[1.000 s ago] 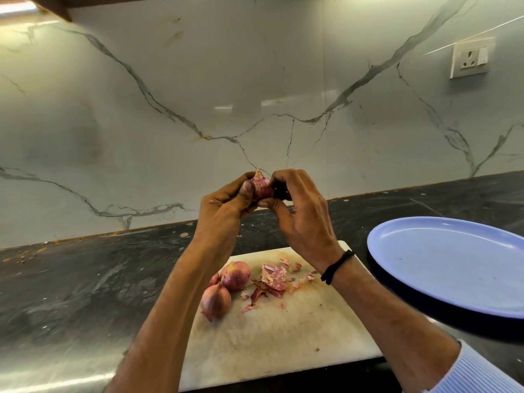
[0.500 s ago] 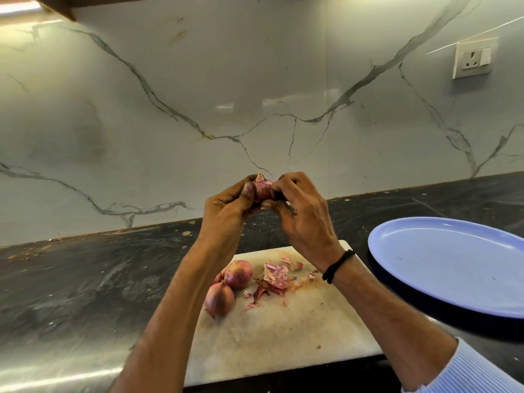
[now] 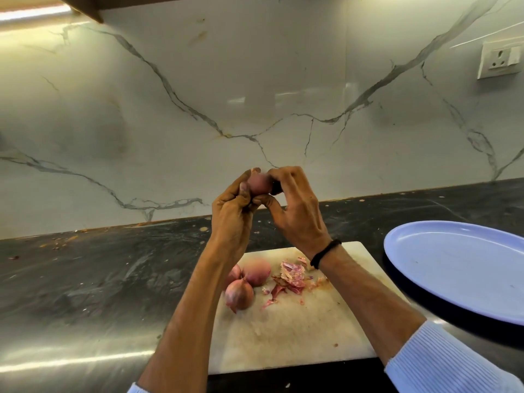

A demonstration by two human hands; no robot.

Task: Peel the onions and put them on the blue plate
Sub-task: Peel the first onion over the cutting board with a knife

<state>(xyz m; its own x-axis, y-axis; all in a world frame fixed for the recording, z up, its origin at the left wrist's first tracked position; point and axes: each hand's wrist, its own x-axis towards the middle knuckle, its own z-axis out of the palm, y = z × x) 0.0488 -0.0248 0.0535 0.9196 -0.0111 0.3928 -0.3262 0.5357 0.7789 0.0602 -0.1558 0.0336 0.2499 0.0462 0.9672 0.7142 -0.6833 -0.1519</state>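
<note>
Onion (image 3: 259, 184) turned slightly | left hand (image 3: 232, 219), right hand (image 3: 297, 217): each grip pinches it | smooth, round, pinkish

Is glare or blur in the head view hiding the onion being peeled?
Head view: the held onion is blurred, so its skin is hard to read; glare streaks the counter at lower left; a light strip blows out the top-left corner.
</note>
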